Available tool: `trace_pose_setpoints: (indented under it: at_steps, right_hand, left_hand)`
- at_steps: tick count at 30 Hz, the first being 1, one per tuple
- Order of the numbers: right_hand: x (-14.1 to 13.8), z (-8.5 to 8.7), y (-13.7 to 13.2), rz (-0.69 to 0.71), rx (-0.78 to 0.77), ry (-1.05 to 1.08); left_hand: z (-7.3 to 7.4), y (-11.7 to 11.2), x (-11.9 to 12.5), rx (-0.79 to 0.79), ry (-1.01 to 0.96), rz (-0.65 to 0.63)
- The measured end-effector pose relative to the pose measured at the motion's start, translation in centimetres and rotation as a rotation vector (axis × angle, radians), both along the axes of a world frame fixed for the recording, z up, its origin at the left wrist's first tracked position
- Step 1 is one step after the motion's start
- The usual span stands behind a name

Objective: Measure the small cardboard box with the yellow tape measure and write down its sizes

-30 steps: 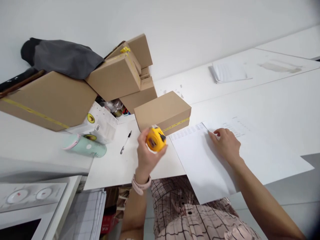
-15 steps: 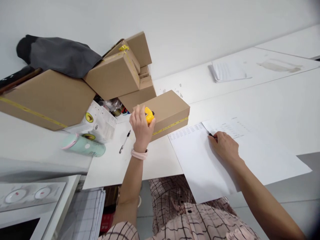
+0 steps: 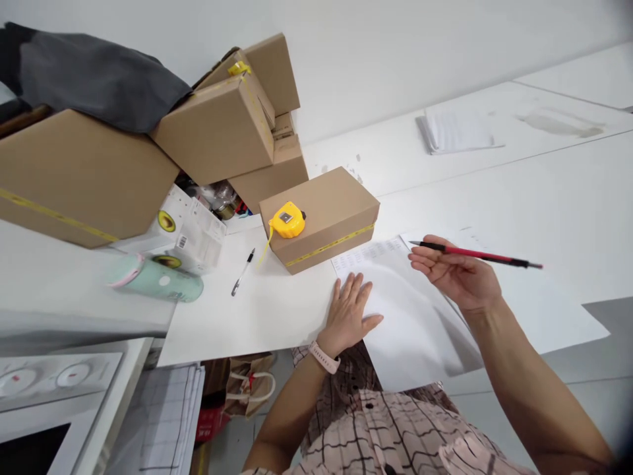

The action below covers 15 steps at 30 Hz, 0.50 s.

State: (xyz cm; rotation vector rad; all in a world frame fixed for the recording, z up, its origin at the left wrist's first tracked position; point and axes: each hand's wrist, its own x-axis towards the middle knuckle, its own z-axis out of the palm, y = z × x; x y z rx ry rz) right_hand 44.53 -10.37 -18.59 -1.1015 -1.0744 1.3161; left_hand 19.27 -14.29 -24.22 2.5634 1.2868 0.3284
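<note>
My left hand [image 3: 349, 313] lies flat with fingers spread on the left edge of a large paper sheet [image 3: 395, 316], which has rows of small print along its top. Above the sheet, my right hand [image 3: 457, 277] is turned palm up and holds a red and black pencil [image 3: 482, 253], perhaps a mechanical one, its tip pointing left. A yellow tape measure [image 3: 288, 220] rests on top of a cardboard box [image 3: 331, 201], with a short length of yellow tape hanging over the box's left end. Yellow printed tape runs along the box's front side.
A black and clear pen [image 3: 242, 272] lies on the white table [image 3: 217, 330], left of the box. Stacked cardboard boxes [image 3: 212, 135], a dark cloth [image 3: 93, 82], an avocado-printed carton [image 3: 190, 234] and a mint bottle [image 3: 158, 278] crowd the left. A paper stack [image 3: 457, 130] sits farther back.
My left hand has let go of the tape measure, leaving it on the box, and moved right and down onto the paper. My right hand has lifted the pencil off the sheet and turned palm up.
</note>
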Motion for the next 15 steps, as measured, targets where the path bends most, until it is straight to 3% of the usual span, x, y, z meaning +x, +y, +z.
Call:
trace_pose_setpoints:
  at_steps: [4, 10, 15]
  right_hand:
    - [-4.0, -0.7, 0.4, 0.147, -0.036, -0.019]
    - [-11.2, -3.2, 2.4, 0.162, -0.156, 0.013]
    - [-12.9, -5.5, 3.2, 0.142, -0.079, -0.021]
  left_hand:
    - [0.2, -0.2, 0.1, 0.012, -0.031, 0.021]
    - [-1.0, -0.3, 0.0, 0.033, -0.184, 0.157]
    - [-1.1, -0.3, -0.3, -0.005, -0.2, 0.161]
